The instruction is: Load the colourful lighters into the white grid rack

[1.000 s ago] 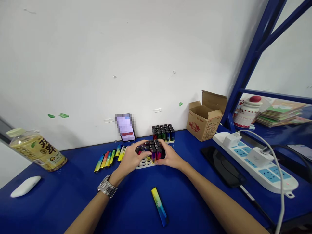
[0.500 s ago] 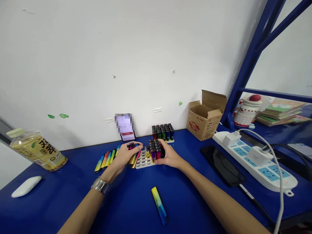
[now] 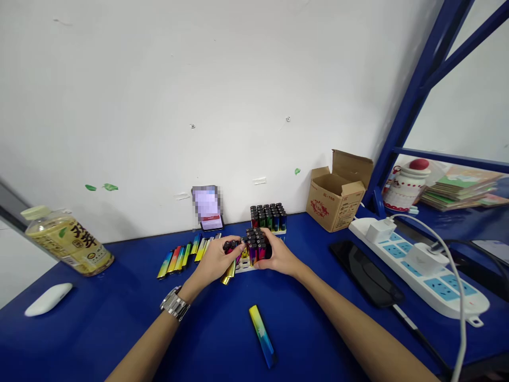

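Note:
A white tray (image 3: 243, 266) on the blue table holds several upright black-capped lighters (image 3: 255, 245). My left hand (image 3: 212, 262), with a metal watch on the wrist, is closed on a few colourful lighters (image 3: 229, 269) at the tray's left side. My right hand (image 3: 279, 257) grips the tray's right side, fingers against the standing lighters. A row of loose lighters (image 3: 181, 257) lies left of the tray. One yellow-to-blue lighter (image 3: 261, 335) lies alone nearer to me.
A second full tray of lighters (image 3: 268, 217) stands by the wall beside a phone (image 3: 208, 208). An open cardboard box (image 3: 338, 191), a power strip (image 3: 419, 265), a black phone (image 3: 366, 273), a tea bottle (image 3: 67, 241) and a white mouse (image 3: 48, 298) are around.
My left hand went out to the loose row, took hold of a few lighters, and has come back to the tray's left side. My right hand has stayed on the tray.

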`<state>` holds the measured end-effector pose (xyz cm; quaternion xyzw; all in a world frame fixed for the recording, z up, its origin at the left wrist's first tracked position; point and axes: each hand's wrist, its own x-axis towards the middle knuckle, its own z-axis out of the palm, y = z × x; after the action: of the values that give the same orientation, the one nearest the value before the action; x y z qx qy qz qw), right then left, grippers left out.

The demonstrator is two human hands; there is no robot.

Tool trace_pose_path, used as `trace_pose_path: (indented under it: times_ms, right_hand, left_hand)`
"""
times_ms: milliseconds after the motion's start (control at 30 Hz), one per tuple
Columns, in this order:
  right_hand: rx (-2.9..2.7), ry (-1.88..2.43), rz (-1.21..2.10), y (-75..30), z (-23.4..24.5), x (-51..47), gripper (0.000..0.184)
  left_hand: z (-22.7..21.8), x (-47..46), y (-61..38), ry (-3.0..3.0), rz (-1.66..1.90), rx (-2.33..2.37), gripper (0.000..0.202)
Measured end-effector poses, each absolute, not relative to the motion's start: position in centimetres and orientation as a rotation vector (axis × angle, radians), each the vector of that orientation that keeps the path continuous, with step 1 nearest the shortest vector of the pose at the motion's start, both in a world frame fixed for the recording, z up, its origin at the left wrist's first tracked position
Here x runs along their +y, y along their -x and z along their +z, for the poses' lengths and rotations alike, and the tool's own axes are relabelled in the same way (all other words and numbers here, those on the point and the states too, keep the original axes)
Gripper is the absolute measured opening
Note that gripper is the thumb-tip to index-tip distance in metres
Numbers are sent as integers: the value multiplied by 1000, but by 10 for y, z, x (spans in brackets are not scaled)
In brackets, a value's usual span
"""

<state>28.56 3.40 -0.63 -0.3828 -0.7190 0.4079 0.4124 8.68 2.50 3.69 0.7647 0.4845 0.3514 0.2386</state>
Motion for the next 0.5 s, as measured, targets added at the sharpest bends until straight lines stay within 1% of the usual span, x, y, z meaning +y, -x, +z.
trace_pose_path:
  times_ms: [100, 167, 233, 300, 400, 500]
  right_hand:
    - [-1815, 956, 1023, -286, -7, 34, 80]
    - [-1818, 956, 1016, -287, -9, 35, 80]
    - [-1822, 964, 1007, -287, -10, 35, 81]
    - [-1824, 975, 1001, -287, -11, 36, 82]
    - [-1820, 979, 1004, -287, -10, 35, 80]
    - [-1814, 997, 1006, -286, -8, 34, 80]
  left_hand:
    - [39, 23, -87, -1952, 1069, 1350, 30]
    - [45, 23, -79, -1728, 1145, 1421, 34]
    - [55, 24, -66, -1470, 1121, 1514, 37]
    - [64, 24, -50, -1336, 929, 1582, 36]
    - [72, 22, -27, -1342, 624, 1652, 36]
    - [67, 17, -16, -1419, 484, 1671, 38]
